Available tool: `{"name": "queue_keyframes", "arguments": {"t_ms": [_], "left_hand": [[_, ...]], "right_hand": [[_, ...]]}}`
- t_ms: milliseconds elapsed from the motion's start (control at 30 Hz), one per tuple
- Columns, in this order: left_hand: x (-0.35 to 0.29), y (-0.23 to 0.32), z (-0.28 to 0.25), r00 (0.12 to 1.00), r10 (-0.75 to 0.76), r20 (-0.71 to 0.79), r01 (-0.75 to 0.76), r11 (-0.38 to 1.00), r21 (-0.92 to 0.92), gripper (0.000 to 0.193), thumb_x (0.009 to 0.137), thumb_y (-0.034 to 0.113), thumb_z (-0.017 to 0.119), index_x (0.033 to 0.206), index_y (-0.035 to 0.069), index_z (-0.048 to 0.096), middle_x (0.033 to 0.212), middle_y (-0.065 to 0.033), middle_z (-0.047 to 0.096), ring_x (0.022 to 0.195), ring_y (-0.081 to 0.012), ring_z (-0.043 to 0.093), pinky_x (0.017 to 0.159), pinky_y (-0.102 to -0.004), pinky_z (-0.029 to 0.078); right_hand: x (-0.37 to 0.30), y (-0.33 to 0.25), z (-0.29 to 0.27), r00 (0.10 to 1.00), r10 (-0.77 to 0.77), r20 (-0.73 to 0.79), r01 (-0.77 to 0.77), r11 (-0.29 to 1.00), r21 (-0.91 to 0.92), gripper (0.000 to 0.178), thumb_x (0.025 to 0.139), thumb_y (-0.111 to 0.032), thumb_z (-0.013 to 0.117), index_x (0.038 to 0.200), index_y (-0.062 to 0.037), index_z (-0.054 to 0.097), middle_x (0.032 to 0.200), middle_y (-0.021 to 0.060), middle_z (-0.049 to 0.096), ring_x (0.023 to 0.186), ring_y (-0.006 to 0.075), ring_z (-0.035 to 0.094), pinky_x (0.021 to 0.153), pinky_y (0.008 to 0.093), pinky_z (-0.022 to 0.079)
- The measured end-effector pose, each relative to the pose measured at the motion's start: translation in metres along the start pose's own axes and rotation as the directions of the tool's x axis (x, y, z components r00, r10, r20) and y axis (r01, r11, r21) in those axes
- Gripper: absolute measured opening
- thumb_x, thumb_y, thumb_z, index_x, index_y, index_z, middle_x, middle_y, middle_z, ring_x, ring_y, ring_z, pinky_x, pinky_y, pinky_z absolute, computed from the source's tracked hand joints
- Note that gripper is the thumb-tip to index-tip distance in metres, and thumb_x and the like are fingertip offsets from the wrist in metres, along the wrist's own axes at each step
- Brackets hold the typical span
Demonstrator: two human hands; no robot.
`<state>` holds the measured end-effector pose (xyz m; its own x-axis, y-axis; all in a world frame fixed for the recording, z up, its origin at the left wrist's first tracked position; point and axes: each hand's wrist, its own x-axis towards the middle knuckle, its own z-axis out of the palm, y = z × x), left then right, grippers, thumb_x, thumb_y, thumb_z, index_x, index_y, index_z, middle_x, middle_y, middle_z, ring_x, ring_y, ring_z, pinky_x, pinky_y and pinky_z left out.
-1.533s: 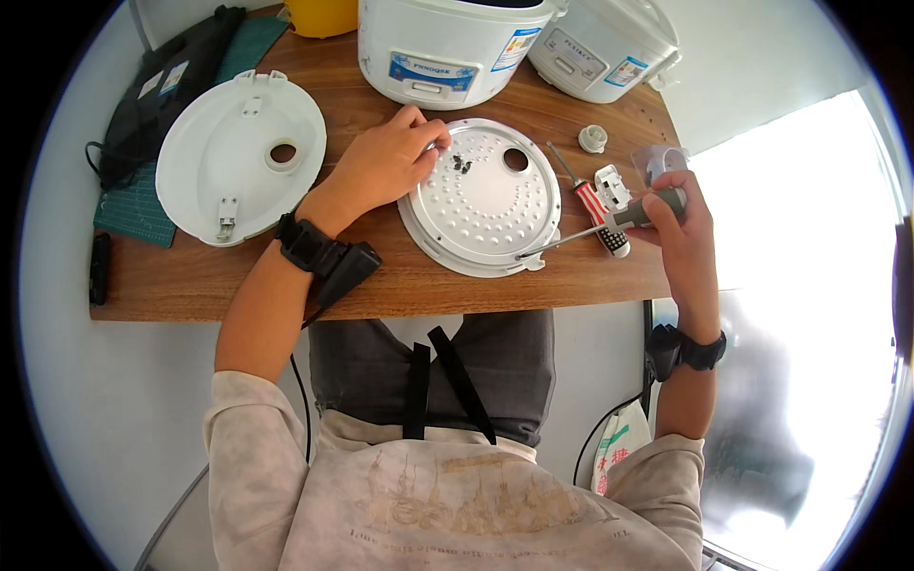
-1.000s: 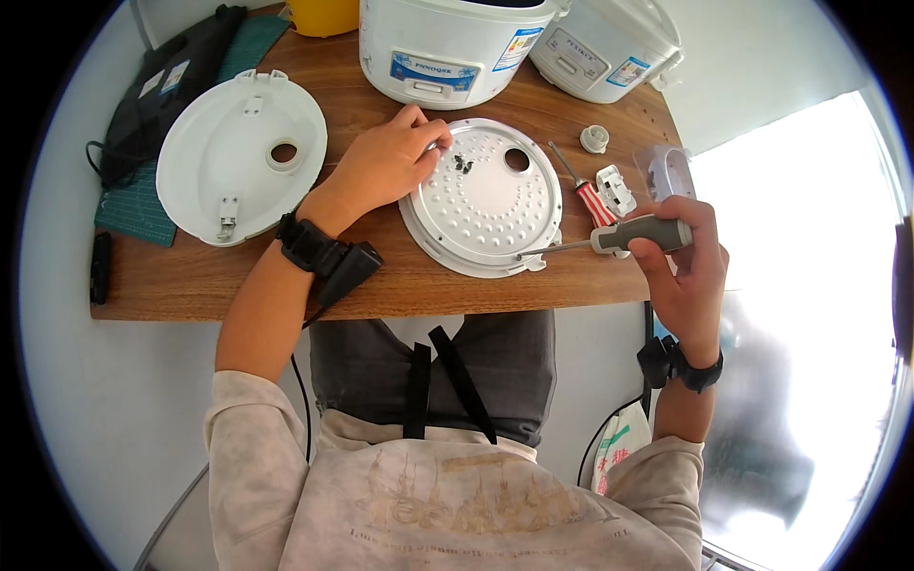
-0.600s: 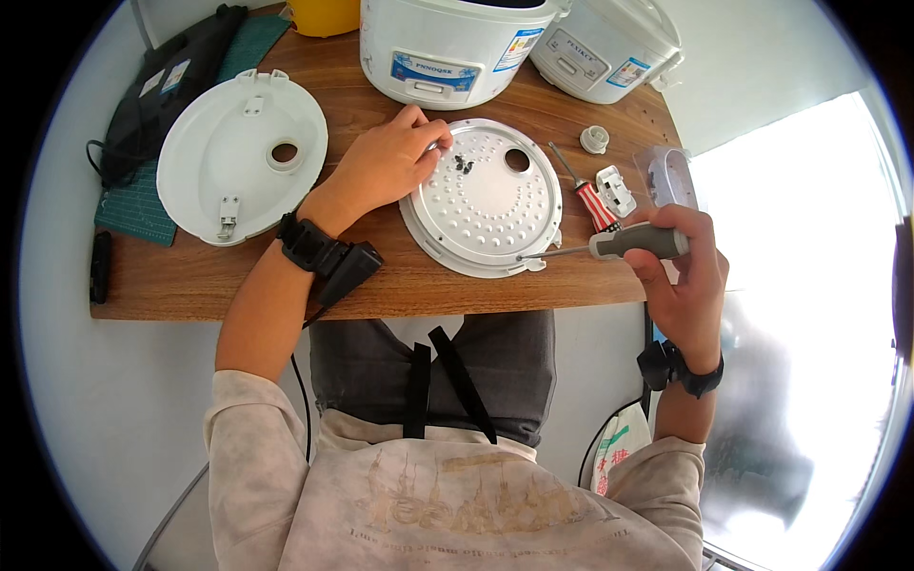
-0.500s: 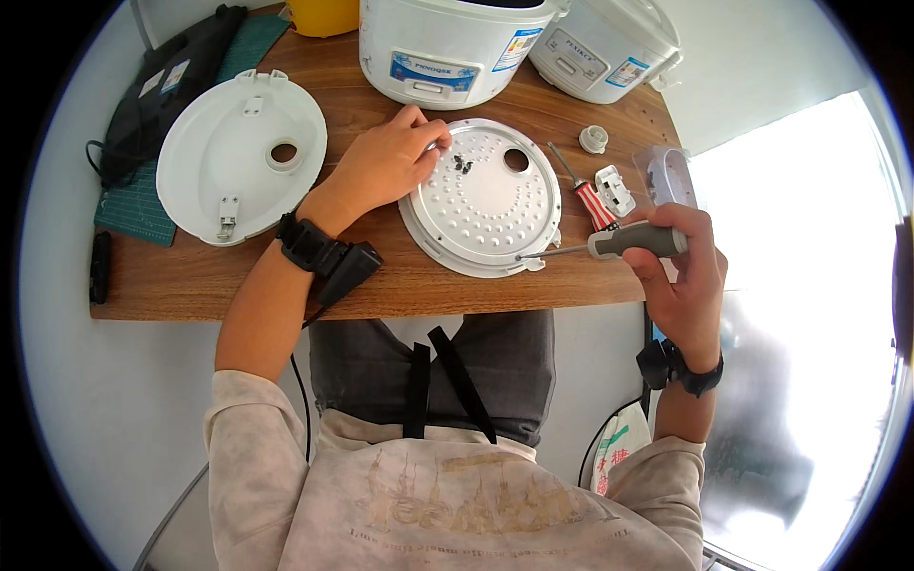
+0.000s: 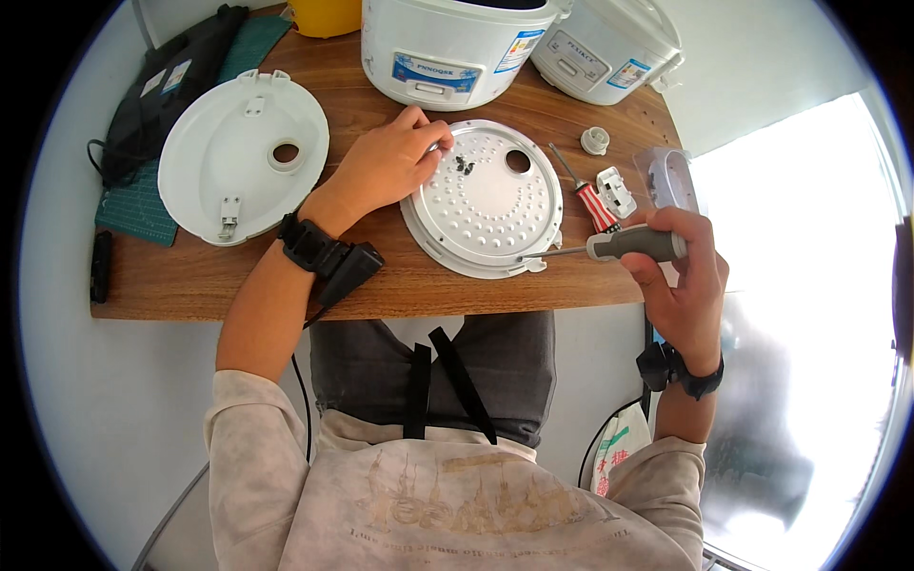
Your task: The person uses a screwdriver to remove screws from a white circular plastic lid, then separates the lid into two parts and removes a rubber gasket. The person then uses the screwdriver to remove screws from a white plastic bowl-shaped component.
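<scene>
A round silvery lid plate (image 5: 490, 205) with raised dimples and one hole lies on the wooden table, seated on a white round lid part. My left hand (image 5: 400, 152) is closed at its upper-left rim, fingertips bent over the edge. In my right hand (image 5: 687, 285) is a screwdriver (image 5: 636, 245) with a grey handle, held nearly level from the right. Its thin shaft reaches the plate's lower rim, where the tip touches or nearly touches. Several small black screws (image 5: 464, 166) are heaped on the plate near my left fingers.
A white outer lid (image 5: 214, 162) lies at left, partly over a green cutting mat (image 5: 138, 205). Two white rice cookers (image 5: 433, 62) stand at the back. Right of the plate are a red-and-white striped screwdriver (image 5: 596, 206), a white bracket (image 5: 616, 192), a round cap (image 5: 595, 141) and a clear container (image 5: 670, 176).
Both hands, the screwdriver and the lid plate hold nearly the same place. The whole view has shifted very slightly.
</scene>
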<state>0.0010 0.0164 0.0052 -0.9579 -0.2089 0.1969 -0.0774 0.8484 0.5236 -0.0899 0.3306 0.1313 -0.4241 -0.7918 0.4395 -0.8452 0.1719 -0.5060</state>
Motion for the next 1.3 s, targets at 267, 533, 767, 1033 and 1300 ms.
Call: {"name": "queue_keyframes", "arguments": {"t_ms": [267, 533, 767, 1033, 1300], "left_hand": [[0.000, -0.001, 0.000, 1.000, -0.005, 0.010, 0.005, 1.000, 0.013, 0.017, 0.099, 0.021, 0.056, 0.113, 0.013, 0.063, 0.111, -0.0051, 0.054, 0.082, -0.0205, 0.069, 0.078, -0.0349, 0.055], [0.000, 0.001, -0.001, 1.000, -0.008, 0.015, 0.008, 1.000, 0.014, 0.017, 0.099, 0.021, 0.056, 0.113, 0.014, 0.062, 0.111, -0.0051, 0.054, 0.082, -0.0205, 0.069, 0.078, -0.0346, 0.055], [0.000, -0.001, 0.000, 1.000, 0.014, 0.002, -0.014, 1.000, 0.020, 0.016, 0.099, 0.021, 0.057, 0.113, 0.014, 0.062, 0.111, -0.0045, 0.054, 0.082, -0.0205, 0.069, 0.076, -0.0349, 0.055], [0.001, 0.001, 0.000, 1.000, 0.000, 0.004, 0.000, 1.000, -0.007, 0.016, 0.099, 0.020, 0.057, 0.112, 0.013, 0.063, 0.110, -0.0050, 0.054, 0.080, -0.0196, 0.069, 0.075, -0.0345, 0.055], [0.001, -0.001, 0.001, 1.000, 0.001, 0.002, -0.001, 0.999, -0.040, 0.016, 0.099, 0.019, 0.056, 0.112, 0.013, 0.063, 0.109, -0.0054, 0.054, 0.081, -0.0203, 0.068, 0.075, -0.0352, 0.054]], "right_hand": [[-0.001, -0.007, -0.003, 0.997, -0.052, 0.051, 0.054, 0.998, -0.045, 0.038, 0.082, -0.012, 0.082, 0.110, -0.0030, 0.059, 0.100, 0.0112, 0.070, 0.087, 0.0242, 0.070, 0.077, 0.0324, 0.055], [-0.006, -0.027, -0.001, 0.968, -0.212, 0.134, 0.227, 0.967, -0.113, 0.035, 0.076, -0.012, 0.085, 0.102, -0.0050, 0.063, 0.100, 0.0127, 0.069, 0.075, 0.0258, 0.069, 0.065, 0.0330, 0.057], [-0.008, -0.038, 0.003, 0.955, -0.256, 0.148, 0.281, 0.942, -0.182, 0.033, 0.073, -0.012, 0.086, 0.097, -0.0056, 0.064, 0.099, 0.0119, 0.068, 0.071, 0.0252, 0.068, 0.059, 0.0332, 0.056], [0.002, -0.035, 0.007, 0.957, -0.262, 0.127, 0.288, 0.917, -0.277, 0.032, 0.078, -0.022, 0.084, 0.096, -0.0046, 0.064, 0.089, 0.0096, 0.065, 0.060, 0.0231, 0.062, 0.051, 0.0339, 0.050], [0.027, -0.050, 0.004, 0.991, -0.041, 0.126, 0.093, 0.890, -0.446, 0.027, 0.083, -0.020, 0.080, 0.095, -0.0050, 0.061, 0.080, 0.0087, 0.064, 0.059, 0.0228, 0.063, 0.052, 0.0316, 0.048]]}}
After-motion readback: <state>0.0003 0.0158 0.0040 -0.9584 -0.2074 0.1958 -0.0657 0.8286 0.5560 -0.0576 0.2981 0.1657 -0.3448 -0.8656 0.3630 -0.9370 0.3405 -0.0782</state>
